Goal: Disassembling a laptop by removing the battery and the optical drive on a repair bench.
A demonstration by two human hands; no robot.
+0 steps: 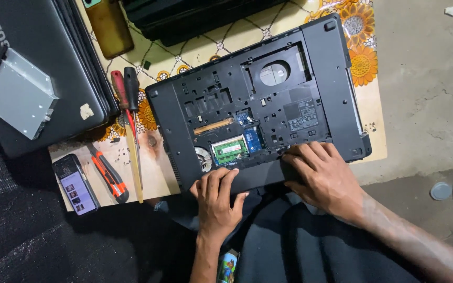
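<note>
Floral tabletop (365,112) | one upturned matte-black plastic laptop (258,99), base opened | two screwdrivers (127,89) | left hand (217,202), right hand (323,175): both flat, fingers spread, pressing its near edge, gripping nothing

Black laptop (310,112) — green memory module (229,150) inside; sunflower-patterned mat (360,57); red-handled screwdriver (118,90) — orange-black knife (108,174).

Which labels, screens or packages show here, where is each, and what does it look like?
Phone: lower left on the table, lit screen with small pictures.
Label: on the upturned laptop, dark rectangle, pale print.
Sticker: on the closed laptop, small, whitish, torn.
Package: bottom edge, colourful, partly hidden.
</note>
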